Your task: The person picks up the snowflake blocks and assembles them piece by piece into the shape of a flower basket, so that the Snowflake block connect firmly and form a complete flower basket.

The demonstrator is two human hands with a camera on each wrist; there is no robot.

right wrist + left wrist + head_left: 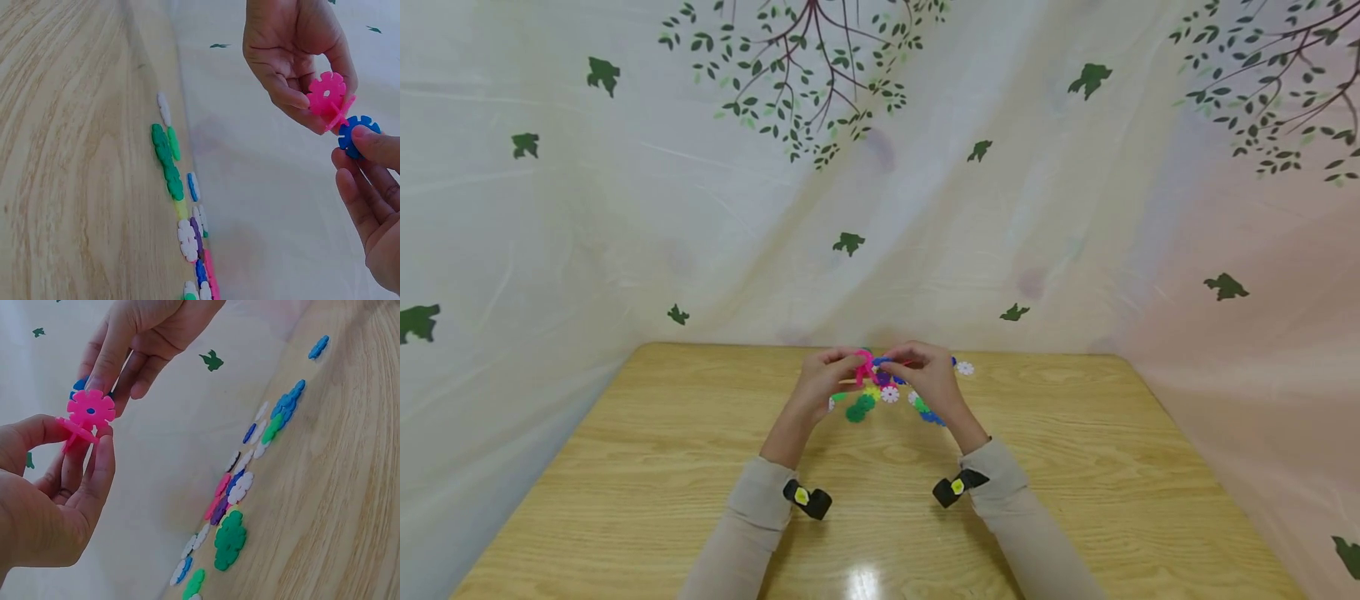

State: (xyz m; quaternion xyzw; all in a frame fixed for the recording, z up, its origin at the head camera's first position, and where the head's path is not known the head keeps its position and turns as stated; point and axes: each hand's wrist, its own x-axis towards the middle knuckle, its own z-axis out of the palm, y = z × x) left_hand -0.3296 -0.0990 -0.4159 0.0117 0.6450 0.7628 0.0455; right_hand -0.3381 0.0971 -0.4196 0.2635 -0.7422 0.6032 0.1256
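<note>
My left hand pinches joined pink flower-shaped interlocking discs between thumb and fingers, raised above the table. Slotted crosswise, the pink discs stand at angles to each other in the right wrist view. Facing it, my right hand pinches a blue flower-shaped interlocking disc between thumb and fingertips. The blue disc meets the edge of the pink discs; whether their slots are engaged, I cannot tell. In the left wrist view the pink discs hide most of the blue one.
Loose flower discs lie on the wooden table beneath and beyond the hands: green ones, white ones, blue ones, plus purple, yellow and pink. A patterned cloth hangs behind the table's far edge.
</note>
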